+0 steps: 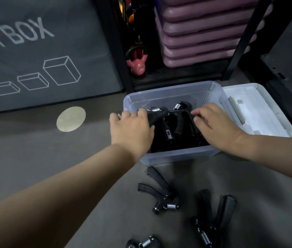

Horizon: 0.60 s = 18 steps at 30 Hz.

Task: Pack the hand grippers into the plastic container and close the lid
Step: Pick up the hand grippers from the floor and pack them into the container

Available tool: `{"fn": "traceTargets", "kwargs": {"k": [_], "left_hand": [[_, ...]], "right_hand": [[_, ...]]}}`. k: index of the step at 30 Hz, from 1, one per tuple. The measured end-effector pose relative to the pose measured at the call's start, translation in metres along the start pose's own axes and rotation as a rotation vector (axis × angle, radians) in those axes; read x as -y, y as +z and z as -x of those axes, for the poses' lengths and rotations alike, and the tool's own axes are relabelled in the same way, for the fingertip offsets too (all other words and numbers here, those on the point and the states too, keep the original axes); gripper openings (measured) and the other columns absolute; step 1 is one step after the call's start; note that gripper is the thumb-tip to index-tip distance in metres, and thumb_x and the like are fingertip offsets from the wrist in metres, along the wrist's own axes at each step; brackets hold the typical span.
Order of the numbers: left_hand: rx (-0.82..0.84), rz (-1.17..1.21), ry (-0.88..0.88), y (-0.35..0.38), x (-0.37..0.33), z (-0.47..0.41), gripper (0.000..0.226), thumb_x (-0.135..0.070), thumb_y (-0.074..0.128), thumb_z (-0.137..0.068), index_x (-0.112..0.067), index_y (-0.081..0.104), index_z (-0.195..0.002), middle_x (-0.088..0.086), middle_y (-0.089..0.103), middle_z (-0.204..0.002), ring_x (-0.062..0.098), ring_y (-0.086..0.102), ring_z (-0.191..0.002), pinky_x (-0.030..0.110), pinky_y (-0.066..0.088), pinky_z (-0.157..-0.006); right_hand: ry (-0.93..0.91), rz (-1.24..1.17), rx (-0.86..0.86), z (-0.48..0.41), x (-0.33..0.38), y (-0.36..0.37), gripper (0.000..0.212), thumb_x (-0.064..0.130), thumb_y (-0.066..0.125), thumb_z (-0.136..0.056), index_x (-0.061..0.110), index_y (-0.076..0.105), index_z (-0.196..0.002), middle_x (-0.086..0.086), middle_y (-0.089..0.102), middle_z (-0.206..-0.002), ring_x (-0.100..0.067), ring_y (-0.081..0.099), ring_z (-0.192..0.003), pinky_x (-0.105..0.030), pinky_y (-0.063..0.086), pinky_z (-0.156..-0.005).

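A clear plastic container (170, 92) stands open on the floor with several black hand grippers (170, 129) inside it. My left hand (131, 129) reaches over the left rim and is closed around one gripper's handle (157, 115). My right hand (215, 126) rests on the grippers at the right side of the container, fingers bent down on them. Three more hand grippers lie on the floor in front: one (161, 192) near the container, one (211, 217) to the right, one (143, 243) at the bottom edge. The lid (259, 111) lies to the right of the container.
A black rack behind the container holds a pink kettlebell (137, 63) and a stack of purple step platforms (200, 31). A grey soft box (39, 51) stands at the left. A pale round spot (71, 119) marks the floor.
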State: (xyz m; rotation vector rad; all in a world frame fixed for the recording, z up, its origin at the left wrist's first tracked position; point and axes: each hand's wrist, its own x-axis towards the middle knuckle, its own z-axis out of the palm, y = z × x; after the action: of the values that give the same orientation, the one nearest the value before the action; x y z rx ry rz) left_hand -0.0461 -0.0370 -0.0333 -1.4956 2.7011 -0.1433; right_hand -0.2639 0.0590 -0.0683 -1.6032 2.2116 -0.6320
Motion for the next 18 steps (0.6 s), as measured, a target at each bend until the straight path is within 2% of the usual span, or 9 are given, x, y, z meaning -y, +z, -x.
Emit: {"fn": "traceTargets", "kwargs": {"k": [3,5,8,12,14,16,18], "left_hand": [[0.067,-0.016,0.038,0.0,-0.013,0.004,0.049,-0.056,0.027,-0.095,-0.018,0.049,-0.115,0.006,0.066,-0.112,0.033,0.051,-0.114,0.051,0.032,-0.102],[0.097,0.062,0.02,-0.004,-0.011,0.003,0.039,-0.046,0.025,-0.096,-0.017,0.047,-0.112,0.007,0.065,-0.114,0.034,0.053,-0.114,0.054,0.03,-0.104],[0.194,0.1,0.035,-0.002,0.0,-0.004,0.031,-0.034,0.032,-0.094,-0.015,0.046,-0.115,0.009,0.063,-0.117,0.035,0.051,-0.117,0.05,0.03,-0.107],[0.175,0.253,0.065,0.007,0.004,-0.006,0.033,-0.03,0.039,-0.095,-0.014,0.045,-0.123,0.009,0.063,-0.107,0.034,0.057,-0.1,0.04,0.04,-0.082],[0.143,0.416,-0.004,0.009,0.001,-0.005,0.033,-0.029,0.036,-0.096,-0.019,0.045,-0.126,0.007,0.062,-0.103,0.033,0.058,-0.09,0.038,0.043,-0.073],[0.126,0.572,-0.103,0.008,-0.004,-0.009,0.032,-0.03,0.032,-0.097,-0.022,0.045,-0.125,0.006,0.062,-0.101,0.032,0.059,-0.085,0.039,0.047,-0.07],[0.157,0.601,-0.162,0.007,-0.011,-0.01,0.031,-0.032,0.027,-0.099,-0.018,0.048,-0.116,0.008,0.059,-0.104,0.034,0.059,-0.089,0.043,0.05,-0.079]], "right_hand": [[0.068,0.039,0.096,-0.001,-0.005,0.006,0.044,0.039,0.04,-0.1,0.019,0.049,-0.138,-0.004,0.048,-0.134,-0.023,0.046,-0.126,-0.041,0.036,-0.11],[0.088,0.002,0.116,-0.001,-0.003,0.008,0.046,0.04,0.039,-0.101,0.02,0.045,-0.142,-0.004,0.044,-0.138,-0.022,0.045,-0.129,-0.038,0.035,-0.111],[0.095,-0.018,0.138,-0.001,-0.002,0.008,0.048,0.04,0.039,-0.101,0.02,0.04,-0.145,-0.004,0.041,-0.142,-0.019,0.045,-0.129,-0.033,0.035,-0.11],[0.086,-0.019,0.147,0.001,0.0,0.007,0.049,0.04,0.038,-0.101,0.021,0.037,-0.147,-0.004,0.041,-0.146,-0.019,0.048,-0.128,-0.034,0.038,-0.107],[0.086,-0.01,0.147,0.002,0.0,0.008,0.05,0.043,0.037,-0.101,0.024,0.035,-0.147,-0.003,0.042,-0.144,-0.018,0.051,-0.124,-0.033,0.042,-0.103],[0.087,-0.008,0.145,0.001,-0.002,0.009,0.05,0.045,0.036,-0.1,0.026,0.035,-0.146,-0.001,0.043,-0.143,-0.016,0.052,-0.121,-0.032,0.044,-0.099],[0.087,-0.01,0.146,0.001,-0.002,0.009,0.049,0.045,0.036,-0.1,0.027,0.034,-0.146,-0.001,0.044,-0.143,-0.016,0.052,-0.121,-0.033,0.044,-0.099]]}}
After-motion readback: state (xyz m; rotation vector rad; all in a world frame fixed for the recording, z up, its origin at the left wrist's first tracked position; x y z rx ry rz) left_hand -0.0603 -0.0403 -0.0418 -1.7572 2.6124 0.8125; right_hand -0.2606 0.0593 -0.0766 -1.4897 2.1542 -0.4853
